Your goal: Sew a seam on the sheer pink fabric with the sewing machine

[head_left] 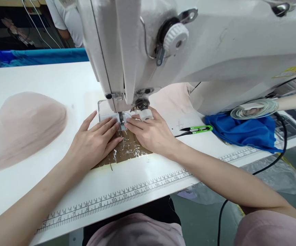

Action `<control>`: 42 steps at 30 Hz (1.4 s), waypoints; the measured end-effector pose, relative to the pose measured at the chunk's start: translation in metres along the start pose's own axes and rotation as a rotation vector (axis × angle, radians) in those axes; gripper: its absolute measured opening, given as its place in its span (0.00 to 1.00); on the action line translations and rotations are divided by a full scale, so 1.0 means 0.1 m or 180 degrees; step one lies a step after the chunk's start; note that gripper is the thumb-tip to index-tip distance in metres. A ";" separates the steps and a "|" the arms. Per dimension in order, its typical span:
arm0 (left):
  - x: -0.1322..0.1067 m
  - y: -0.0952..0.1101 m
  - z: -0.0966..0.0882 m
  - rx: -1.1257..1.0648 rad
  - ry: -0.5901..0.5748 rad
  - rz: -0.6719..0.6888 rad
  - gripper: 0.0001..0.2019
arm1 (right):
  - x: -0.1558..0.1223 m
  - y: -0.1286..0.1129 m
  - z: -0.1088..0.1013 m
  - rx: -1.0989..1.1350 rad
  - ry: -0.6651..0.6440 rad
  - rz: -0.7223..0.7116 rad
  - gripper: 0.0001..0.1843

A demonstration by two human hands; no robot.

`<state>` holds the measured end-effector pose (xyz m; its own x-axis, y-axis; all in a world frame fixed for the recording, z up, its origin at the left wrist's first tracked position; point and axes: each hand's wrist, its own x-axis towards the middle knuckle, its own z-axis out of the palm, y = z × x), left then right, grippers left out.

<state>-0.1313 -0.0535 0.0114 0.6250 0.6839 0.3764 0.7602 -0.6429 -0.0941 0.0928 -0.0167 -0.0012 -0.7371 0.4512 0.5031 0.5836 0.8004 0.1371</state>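
The left hand (94,141) lies palm down, fingers extended and slightly apart, with no visible clamp on anything; its fingertips point toward the presser foot (121,119) of the sewing machine (214,44). The right hand (154,131) is positioned opposite, fingers directed inward; a white knob (146,114) partly covers them, so whether they pinch material cannot be told. The foot stands between the two sets of fingertips, an arrangement that presumably allows pressure and guidance on both sides of the needle. The brown panel (122,148) on the bench (61,184), partly under the hands and in front of the foot, likely serves as a smooth working surface. Green-handled snips (200,129) lie to the right of the right hand, tips toward it, probably for quick access; a blue cloth (242,131) lies farther right, beyond the snips. The pale pink fabric (175,99) is located just behind the right hand, beneath the machine arm; whether its edge reaches the foot cannot be determined. It appears thin, matt and smooth, with a broad, flat spread. A second sheer pink piece (30,126), well left of the left hand, is rounded, translucent and darker where layers overlap.
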 end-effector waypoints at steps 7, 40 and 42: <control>0.00 -0.05 0.04 -0.0169 -0.0112 -0.0299 0.24 | -0.03 0.01 -0.02 -0.0031 0.0078 -0.0065 0.18; -0.10 0.13 -0.18 -0.0283 -0.0301 -0.1507 0.14 | 0.04 -0.02 -0.30 0.2974 0.0772 0.1657 0.15; -0.09 0.12 -0.18 -0.0292 -0.0301 -0.1468 0.13 | 0.05 -0.04 -0.31 0.3148 0.0597 0.1792 0.12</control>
<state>-0.1309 -0.0738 0.0229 0.2427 0.9307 0.2737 0.9459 -0.2897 0.1463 0.0973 -0.0301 0.0267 -0.3464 0.8432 0.4110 0.2303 0.5012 -0.8341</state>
